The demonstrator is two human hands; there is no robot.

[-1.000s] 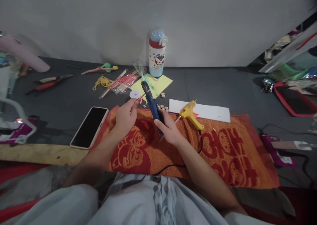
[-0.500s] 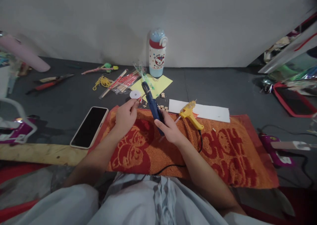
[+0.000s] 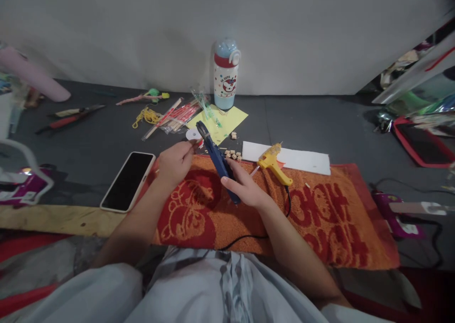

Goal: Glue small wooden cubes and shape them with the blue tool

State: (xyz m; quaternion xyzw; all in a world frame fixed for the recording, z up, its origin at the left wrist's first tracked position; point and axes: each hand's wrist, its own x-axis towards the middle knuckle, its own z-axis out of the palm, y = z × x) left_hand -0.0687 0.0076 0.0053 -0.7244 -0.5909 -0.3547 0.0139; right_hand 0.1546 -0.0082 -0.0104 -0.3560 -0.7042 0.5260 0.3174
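Observation:
My right hand (image 3: pixel 245 183) is wrapped round a dark blue hand cutter (image 3: pixel 217 159), its dark head pointing up and left. Close to that head, my left hand (image 3: pixel 177 162) is closed in a pinch on a thin stick, mostly hidden by the fingers. Just past those fingertips lies a white disc (image 3: pixel 193 134) with a small hole in it. Several short pale wooden pieces (image 3: pixel 232 155) lie to the right of the cutter's head. Beneath both hands is an orange and red towel (image 3: pixel 231 223).
A yellow glue gun (image 3: pixel 270 164) rests across a white strip (image 3: pixel 305 162). Behind are a yellow paper (image 3: pixel 234 117), a bottle (image 3: pixel 225 76) and wrapped sticks (image 3: pixel 179 119). A phone (image 3: pixel 128 181) lies left; red-handled pliers (image 3: pixel 67 121) lie farther left.
My left hand has drawn back slightly to the left, away from the cutter. The cutter's head has shifted a little left and down; the stick no longer reaches across it.

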